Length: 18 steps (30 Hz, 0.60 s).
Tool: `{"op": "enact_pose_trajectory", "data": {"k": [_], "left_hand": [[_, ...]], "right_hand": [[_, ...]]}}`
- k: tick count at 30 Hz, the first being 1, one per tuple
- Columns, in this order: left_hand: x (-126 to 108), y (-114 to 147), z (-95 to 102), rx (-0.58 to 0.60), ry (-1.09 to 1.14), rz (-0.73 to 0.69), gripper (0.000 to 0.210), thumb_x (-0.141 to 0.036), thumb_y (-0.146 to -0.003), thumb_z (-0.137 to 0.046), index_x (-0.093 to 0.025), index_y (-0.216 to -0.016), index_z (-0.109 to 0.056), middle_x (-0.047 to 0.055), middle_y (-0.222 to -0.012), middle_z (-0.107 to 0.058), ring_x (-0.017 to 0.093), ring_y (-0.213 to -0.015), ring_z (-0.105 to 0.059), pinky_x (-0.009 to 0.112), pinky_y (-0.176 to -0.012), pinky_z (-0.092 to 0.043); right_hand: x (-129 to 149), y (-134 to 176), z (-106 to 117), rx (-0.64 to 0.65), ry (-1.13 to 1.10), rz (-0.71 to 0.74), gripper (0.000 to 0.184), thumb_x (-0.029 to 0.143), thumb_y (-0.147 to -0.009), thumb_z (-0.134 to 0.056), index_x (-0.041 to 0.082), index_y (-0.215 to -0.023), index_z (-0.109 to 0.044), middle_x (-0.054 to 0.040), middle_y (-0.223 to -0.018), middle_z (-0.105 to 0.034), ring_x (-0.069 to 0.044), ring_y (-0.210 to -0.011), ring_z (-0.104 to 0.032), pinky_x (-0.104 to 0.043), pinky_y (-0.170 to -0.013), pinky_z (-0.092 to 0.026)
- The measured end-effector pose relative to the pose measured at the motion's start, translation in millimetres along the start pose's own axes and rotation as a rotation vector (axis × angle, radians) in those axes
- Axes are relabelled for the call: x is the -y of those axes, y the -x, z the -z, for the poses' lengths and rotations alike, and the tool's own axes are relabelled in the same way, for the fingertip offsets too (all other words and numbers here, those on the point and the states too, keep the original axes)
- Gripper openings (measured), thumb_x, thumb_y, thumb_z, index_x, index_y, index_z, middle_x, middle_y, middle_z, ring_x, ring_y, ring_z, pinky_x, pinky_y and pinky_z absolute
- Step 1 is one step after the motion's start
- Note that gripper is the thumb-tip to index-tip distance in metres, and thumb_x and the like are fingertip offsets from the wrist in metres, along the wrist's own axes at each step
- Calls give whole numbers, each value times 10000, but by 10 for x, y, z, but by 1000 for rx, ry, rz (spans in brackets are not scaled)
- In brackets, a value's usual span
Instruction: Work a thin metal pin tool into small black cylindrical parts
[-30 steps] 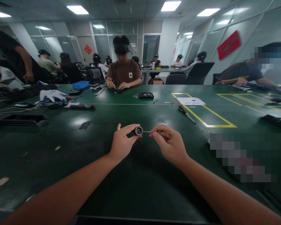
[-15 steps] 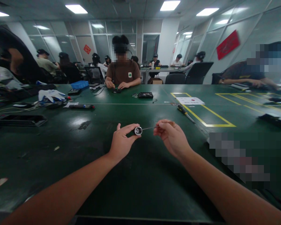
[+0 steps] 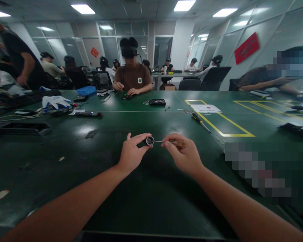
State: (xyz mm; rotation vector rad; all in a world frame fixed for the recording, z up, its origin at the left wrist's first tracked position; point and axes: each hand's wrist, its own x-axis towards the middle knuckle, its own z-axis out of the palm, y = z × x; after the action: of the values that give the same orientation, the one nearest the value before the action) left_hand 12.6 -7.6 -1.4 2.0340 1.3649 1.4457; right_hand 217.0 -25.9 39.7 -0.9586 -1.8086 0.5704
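My left hand (image 3: 133, 152) grips a small round black part (image 3: 149, 140) with a silvery rim between thumb and fingers, its hollow face turned towards me. In my right hand (image 3: 183, 152) is a screwdriver (image 3: 178, 143) with an amber, see-through handle. Its thin shaft points left and reaches the rim of the round part; whether the tip is inside, I cannot tell. Both hands are held above the green table (image 3: 151, 198). The fingertips behind the round part are hidden.
A second screwdriver (image 3: 201, 122), black and yellow, lies beyond my right hand near a yellow-taped outline and a white sheet (image 3: 205, 108). White-blue gloves (image 3: 56, 102), a blue tray (image 3: 86, 90) and a black device (image 3: 157, 102) lie farther off. A person (image 3: 132, 75) works opposite.
My right hand has turned, so more of the screwdriver's handle shows and its shaft lies more level. My left hand and the round part have barely moved.
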Motion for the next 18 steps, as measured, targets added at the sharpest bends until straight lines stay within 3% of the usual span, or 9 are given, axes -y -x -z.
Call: {"op": "enact_pose_trajectory", "data": {"k": [5, 11, 18], "left_hand": [[-7, 1, -1, 0, 28, 0, 355, -195, -806, -807, -315, -1136, -753, 23, -1182, -773, 258, -1136, -710, 642, -1224, -211], [31, 0, -19, -23, 159, -15, 387, -168, -782, -813, -251, -1157, -766, 42, -1202, -764, 245, -1138, -711, 454, -1098, -510], [96, 9, -44, -20, 203, -1, 409, -182, -777, -818, -260, -1175, -764, 33, -1202, -762, 247, -1126, -717, 455, -1096, -529]], "right_hand": [[50, 30, 13, 12, 134, 102, 107, 215, -910, -606, 195, -909, -711, -32, -812, -746, -163, -669, -669, -288, -644, -482], [23, 23, -15, 2, 23, -29, 137, 273, -942, -593, 200, -915, -706, -27, -764, -738, -164, -620, -638, -294, -599, -463], [12, 21, -30, -4, -55, -83, 114, 276, -919, -625, 210, -906, -717, -25, -774, -737, -175, -670, -650, -309, -640, -473]]}}
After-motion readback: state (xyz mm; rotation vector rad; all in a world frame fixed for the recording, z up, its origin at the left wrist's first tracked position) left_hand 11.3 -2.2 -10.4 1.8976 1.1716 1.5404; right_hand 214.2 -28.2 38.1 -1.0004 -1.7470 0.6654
